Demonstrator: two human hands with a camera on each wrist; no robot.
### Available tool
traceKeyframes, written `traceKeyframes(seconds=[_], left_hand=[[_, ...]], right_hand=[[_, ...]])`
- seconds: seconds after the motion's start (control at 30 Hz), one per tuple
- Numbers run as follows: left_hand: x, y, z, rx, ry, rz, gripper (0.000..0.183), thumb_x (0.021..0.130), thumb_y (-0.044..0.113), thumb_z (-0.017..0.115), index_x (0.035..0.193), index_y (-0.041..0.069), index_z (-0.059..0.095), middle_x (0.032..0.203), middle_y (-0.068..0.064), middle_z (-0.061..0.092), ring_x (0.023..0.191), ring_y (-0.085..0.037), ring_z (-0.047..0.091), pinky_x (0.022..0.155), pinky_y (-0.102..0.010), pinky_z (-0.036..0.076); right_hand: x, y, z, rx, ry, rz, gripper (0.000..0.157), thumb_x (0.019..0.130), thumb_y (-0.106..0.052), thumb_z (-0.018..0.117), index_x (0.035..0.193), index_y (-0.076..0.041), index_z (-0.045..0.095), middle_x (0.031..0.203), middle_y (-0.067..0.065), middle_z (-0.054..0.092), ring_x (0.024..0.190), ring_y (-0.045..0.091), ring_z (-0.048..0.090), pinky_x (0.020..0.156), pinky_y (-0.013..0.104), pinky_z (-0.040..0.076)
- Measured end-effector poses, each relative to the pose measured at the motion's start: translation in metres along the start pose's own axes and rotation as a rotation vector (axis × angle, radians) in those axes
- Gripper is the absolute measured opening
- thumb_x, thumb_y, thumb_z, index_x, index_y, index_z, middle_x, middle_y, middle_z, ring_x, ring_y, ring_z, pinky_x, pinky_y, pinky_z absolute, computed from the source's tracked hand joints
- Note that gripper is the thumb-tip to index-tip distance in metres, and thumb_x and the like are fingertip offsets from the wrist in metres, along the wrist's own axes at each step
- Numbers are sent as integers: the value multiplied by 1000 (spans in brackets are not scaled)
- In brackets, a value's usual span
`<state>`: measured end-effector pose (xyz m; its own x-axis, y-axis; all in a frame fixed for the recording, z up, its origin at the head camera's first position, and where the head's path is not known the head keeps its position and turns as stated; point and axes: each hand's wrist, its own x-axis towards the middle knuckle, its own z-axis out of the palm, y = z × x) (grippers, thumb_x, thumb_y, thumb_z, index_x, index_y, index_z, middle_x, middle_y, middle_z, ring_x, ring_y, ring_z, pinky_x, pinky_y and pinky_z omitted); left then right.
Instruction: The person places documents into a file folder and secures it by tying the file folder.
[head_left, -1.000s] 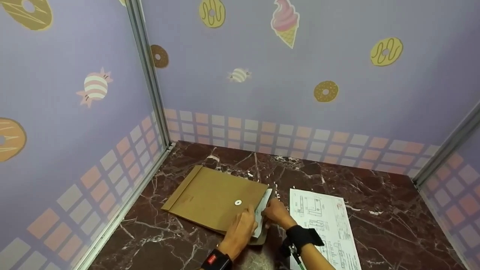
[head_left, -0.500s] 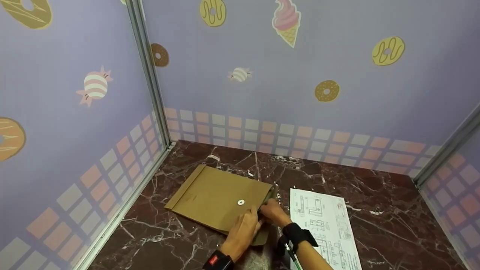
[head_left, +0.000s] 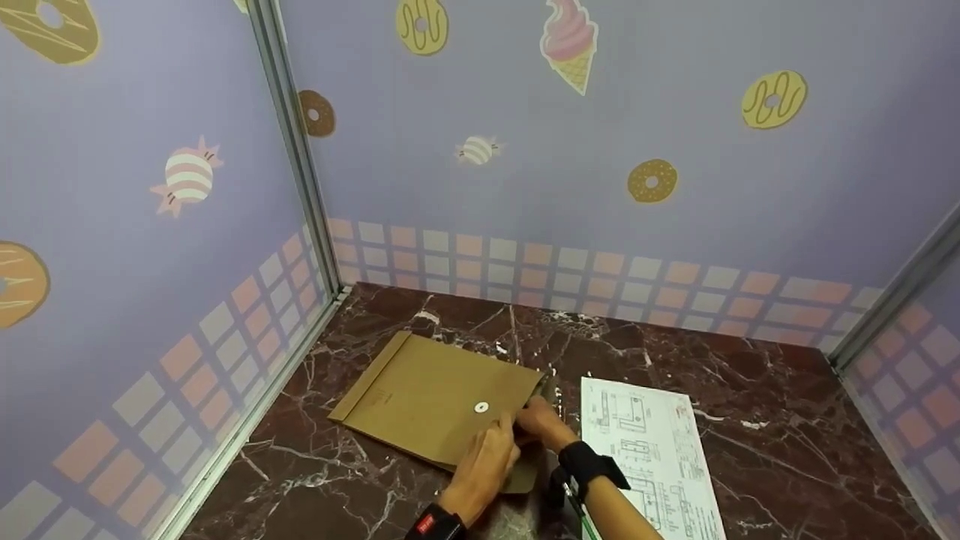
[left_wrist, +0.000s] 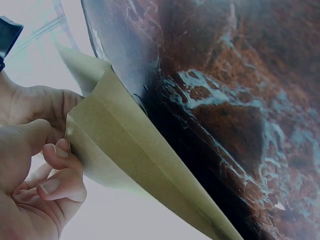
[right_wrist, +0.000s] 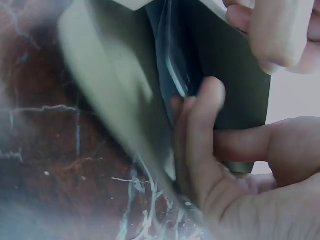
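Observation:
A brown paper document envelope [head_left: 431, 390] with a white round button [head_left: 481, 407] lies on the dark marbled table. My left hand [head_left: 484, 461] grips the upper panel at the envelope's mouth, holding it raised. The right hand [head_left: 544, 421] reaches into that mouth from the right. In the right wrist view its extended fingers [right_wrist: 200, 125] press against the edges of papers [right_wrist: 175, 70] inside, between the two panels. Most of the papers are hidden within the envelope. The side fold of the envelope [left_wrist: 125, 135] spreads apart in the left wrist view.
A printed sheet with technical drawings [head_left: 645, 442] lies flat on the table, right of the envelope and partly under the right forearm. Patterned wall panels [head_left: 600, 187] enclose the table [head_left: 780, 450] at the back and both sides.
The white papers that stuck out of the envelope's mouth have slid inside, pushed leftward by my right hand. The left hand has stayed on the mouth's edge.

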<state>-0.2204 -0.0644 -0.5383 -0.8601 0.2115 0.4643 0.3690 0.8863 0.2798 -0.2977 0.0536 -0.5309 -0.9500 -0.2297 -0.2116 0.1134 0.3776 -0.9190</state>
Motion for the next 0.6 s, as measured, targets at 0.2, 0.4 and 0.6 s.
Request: traceKeyframes(seconds=[0.2, 0.4, 0.6], left_hand=[[1, -1, -2, -17, -19, -5, 19, 86, 6, 66, 93, 7, 48, 71, -2, 56, 59, -14, 59, 49, -22, 44], [4, -2, -1, 10, -32, -23, 16, 88, 8, 65, 90, 6, 49, 72, -3, 56, 59, -16, 60, 49, -23, 45], [2, -3, 7, -25, 14, -46, 17, 84, 6, 65, 89, 8, 49, 66, -1, 54, 55, -15, 58, 47, -24, 44]], right_hand=[[6, 8, 0, 144, -37, 19, 26, 87, 2, 55, 110, 13, 62, 77, 4, 60, 67, 14, 60, 60, 26, 53], [8, 15, 1, 249, -56, 67, 28, 89, 6, 50, 114, 15, 59, 77, 3, 59, 68, 14, 57, 60, 24, 50], [-1, 14, -7, 231, -107, -13, 16, 86, 5, 57, 98, 12, 64, 74, 2, 63, 65, 11, 60, 59, 23, 53]])
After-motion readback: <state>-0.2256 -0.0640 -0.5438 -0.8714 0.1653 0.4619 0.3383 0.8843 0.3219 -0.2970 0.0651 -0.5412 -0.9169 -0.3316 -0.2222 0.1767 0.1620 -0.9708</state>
